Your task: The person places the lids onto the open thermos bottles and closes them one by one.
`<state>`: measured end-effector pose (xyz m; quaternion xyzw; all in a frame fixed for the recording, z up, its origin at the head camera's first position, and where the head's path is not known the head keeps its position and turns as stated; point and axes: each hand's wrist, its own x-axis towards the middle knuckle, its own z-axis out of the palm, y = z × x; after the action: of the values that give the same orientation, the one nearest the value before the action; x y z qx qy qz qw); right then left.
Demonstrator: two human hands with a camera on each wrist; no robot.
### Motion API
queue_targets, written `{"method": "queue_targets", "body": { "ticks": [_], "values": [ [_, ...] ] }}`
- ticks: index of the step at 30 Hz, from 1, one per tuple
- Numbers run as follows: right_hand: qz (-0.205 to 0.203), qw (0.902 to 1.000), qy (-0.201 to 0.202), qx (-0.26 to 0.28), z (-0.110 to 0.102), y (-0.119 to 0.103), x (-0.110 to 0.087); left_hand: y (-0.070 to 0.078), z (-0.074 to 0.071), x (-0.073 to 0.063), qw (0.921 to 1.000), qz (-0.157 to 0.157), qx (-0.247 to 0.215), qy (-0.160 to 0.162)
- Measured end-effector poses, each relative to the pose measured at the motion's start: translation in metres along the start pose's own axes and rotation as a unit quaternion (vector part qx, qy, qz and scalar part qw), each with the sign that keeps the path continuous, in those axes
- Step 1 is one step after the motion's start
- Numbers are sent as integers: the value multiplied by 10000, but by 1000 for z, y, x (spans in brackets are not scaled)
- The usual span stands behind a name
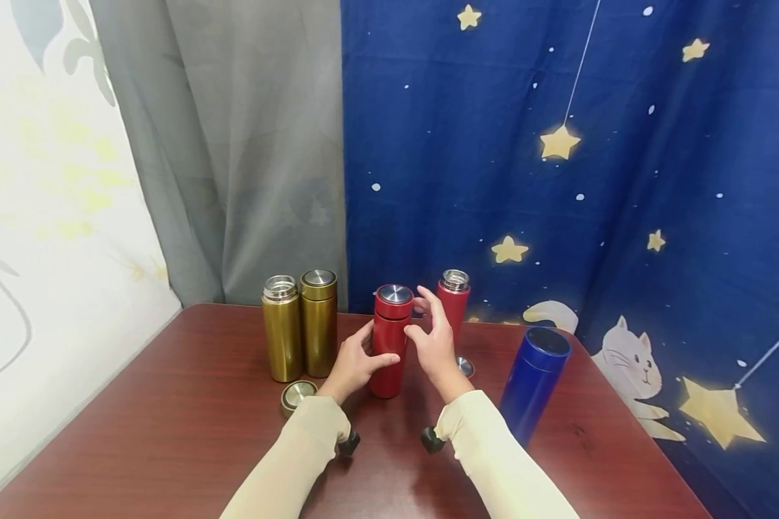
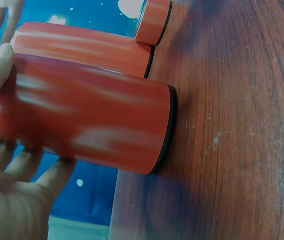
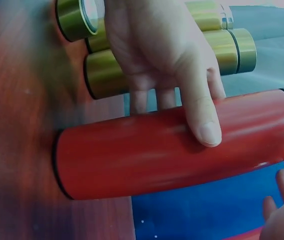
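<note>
A red thermos flask [image 1: 389, 346] with its steel-topped lid [image 1: 394, 294] on is upright at the middle of the table. My left hand [image 1: 353, 364] grips its body from the left, thumb across the near side and fingers behind, as the right wrist view shows. On the other side my right hand [image 1: 436, 346] has its fingers spread and slightly bent beside the lid, thumb close to the body. Behind the right hand is a second red flask [image 1: 453, 303] with a bare steel mouth. Its loose lid [image 1: 465, 367] lies by the right wrist, partly hidden.
Two gold flasks stand at the left, one uncapped [image 1: 284, 331] and one capped [image 1: 320, 324]. A loose gold lid [image 1: 298, 393] lies before them. At the right stands a capped blue flask [image 1: 537, 378], close to the right sleeve. Curtains hang behind the brown table [image 1: 188, 404].
</note>
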<state>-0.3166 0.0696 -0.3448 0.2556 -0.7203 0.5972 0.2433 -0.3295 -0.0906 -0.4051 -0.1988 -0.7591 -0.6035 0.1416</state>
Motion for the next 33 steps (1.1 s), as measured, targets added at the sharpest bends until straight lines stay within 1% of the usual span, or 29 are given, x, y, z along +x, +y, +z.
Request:
{"method": "queue_targets", "body": {
  "ticks": [4, 6, 9, 13, 16, 20, 24, 26, 31, 33],
  "values": [
    [178, 9980, -521, 301, -1, -2, 12, 1, 3, 1, 10000, -7, -17, -54],
    [303, 9961, -759, 346, -2, -3, 17, 1, 4, 1, 10000, -8, -15, -68],
    [439, 9948, -880, 271, -2, -4, 20, -13, 7, 5, 10000, -6, -35, -47],
    [452, 9961, -733, 206, -2, -6, 17, -33, 10, 11, 10000, 21, -40, 37],
    [399, 9974, -571, 186, -2, -7, 13, -38, 9, 13, 10000, -35, -26, 80],
    [327, 9987, -340, 172, -1, -6, 7, -40, 8, 13, 9999, -137, -36, 68],
    [255, 9994, -130, 181, 0, -4, 2, -39, 8, 11, 9998, -160, -31, 75],
    [215, 9996, -35, 194, 1, -4, 0, -36, 7, 11, 9999, -112, -48, 75],
    [164, 9994, 203, 207, 4, -5, -6, -11, 2, 3, 10000, 73, 39, 14],
    [148, 9993, 272, 214, 5, -5, -8, -11, 1, 3, 9999, 65, 89, 27]
  ]
}}
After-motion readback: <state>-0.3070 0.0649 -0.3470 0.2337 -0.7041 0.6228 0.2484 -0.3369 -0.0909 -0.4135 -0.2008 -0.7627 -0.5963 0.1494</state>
